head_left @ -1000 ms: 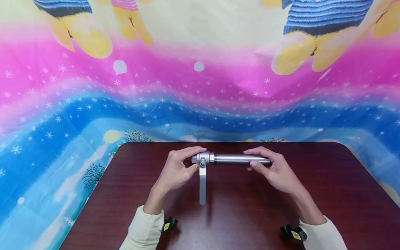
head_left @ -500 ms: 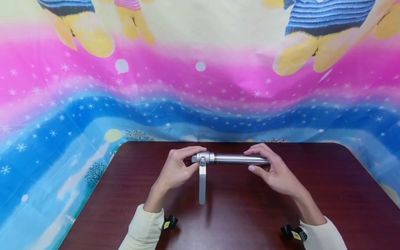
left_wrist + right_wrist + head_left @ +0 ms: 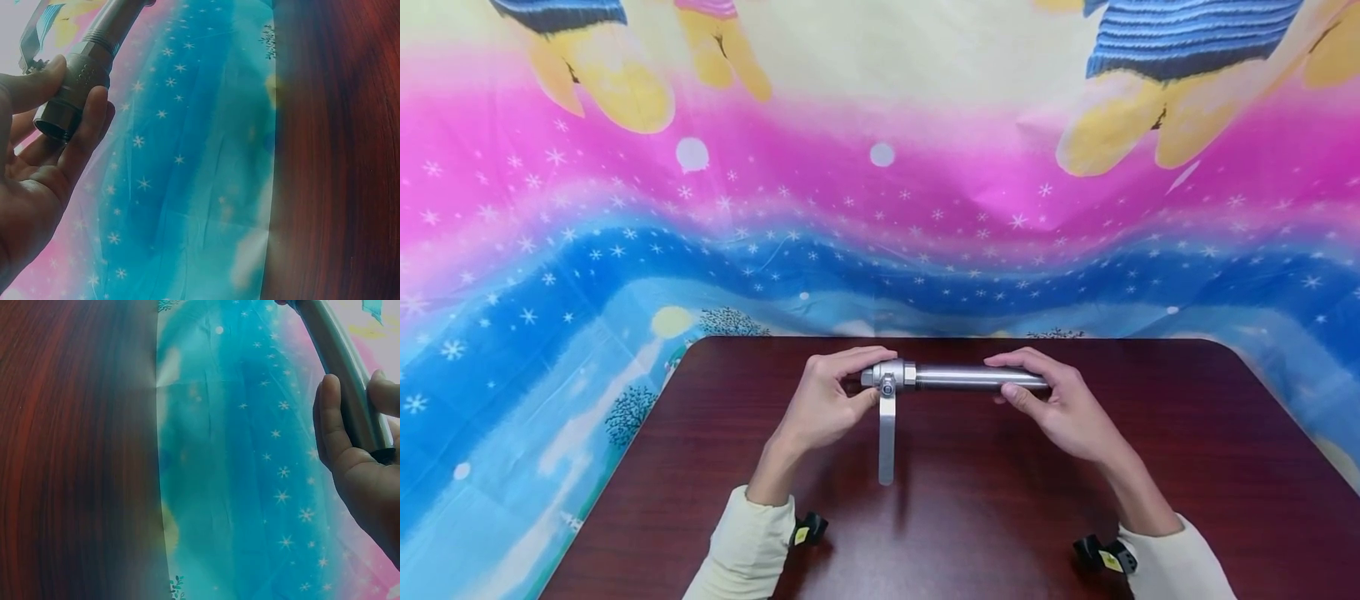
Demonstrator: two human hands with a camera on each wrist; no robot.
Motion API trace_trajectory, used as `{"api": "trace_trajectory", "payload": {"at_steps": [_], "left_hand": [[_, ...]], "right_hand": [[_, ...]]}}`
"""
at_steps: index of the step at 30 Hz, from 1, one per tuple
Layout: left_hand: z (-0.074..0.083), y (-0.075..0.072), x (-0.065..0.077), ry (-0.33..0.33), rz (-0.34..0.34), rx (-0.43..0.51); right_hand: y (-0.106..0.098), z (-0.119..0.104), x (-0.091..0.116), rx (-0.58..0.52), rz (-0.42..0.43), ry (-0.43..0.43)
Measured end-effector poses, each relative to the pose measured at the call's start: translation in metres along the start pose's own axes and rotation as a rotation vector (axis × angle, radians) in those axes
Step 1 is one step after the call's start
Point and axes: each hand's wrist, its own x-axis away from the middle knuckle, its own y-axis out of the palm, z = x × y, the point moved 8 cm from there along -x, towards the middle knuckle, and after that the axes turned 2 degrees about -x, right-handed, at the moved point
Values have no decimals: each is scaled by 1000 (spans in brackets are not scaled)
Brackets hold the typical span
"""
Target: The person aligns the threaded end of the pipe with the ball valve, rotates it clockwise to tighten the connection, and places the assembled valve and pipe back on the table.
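Observation:
A steel ball valve [image 3: 889,372] sits on the left end of a smooth steel pipe [image 3: 958,377], both level above the table. Its flat lever handle [image 3: 887,442] points toward me. My left hand [image 3: 823,407] grips the valve body, thumb in front and fingers behind. In the left wrist view, the valve's open threaded end [image 3: 55,125] faces my palm, and some pipe thread [image 3: 99,40] shows beyond the hex collar. My right hand [image 3: 1067,414] holds the pipe near its right end, thumb on the near side. The right wrist view shows the pipe's dark end [image 3: 382,454] by the palm.
Below lies a dark red-brown wooden table [image 3: 977,517] with rounded far corners. A printed cloth [image 3: 880,250] with snowflakes hangs behind and beside it. Small black devices [image 3: 808,530] sit at both wrists, next to pale sleeves [image 3: 745,542].
Half a second ago my right thumb was off the pipe; now it presses on it again, as one second ago. The left hand keeps its hold, and the valve has barely moved.

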Motion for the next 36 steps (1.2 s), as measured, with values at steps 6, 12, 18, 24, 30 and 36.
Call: {"api": "trace_trajectory", "payload": {"at_steps": [6,12,18,24,30,36], "left_hand": [[2,-1,0,23,22,0],[4,-3,0,37,42,-10],[5,-4,0,48,33,-2],[6,-6,0,62,43,1],[7,-6,0,81,47,-4],[7,-7,0,72,56,-2]], "right_hand": [[1,-2,2,-7,-12,5],[3,-4,3,0,-6,0],[1,-6,2,31,27,-27],[2,-3,1,-31,0,6],[4,-3,1,-52,-24,2],[5,-7,2,-27,-2,-27]]}}
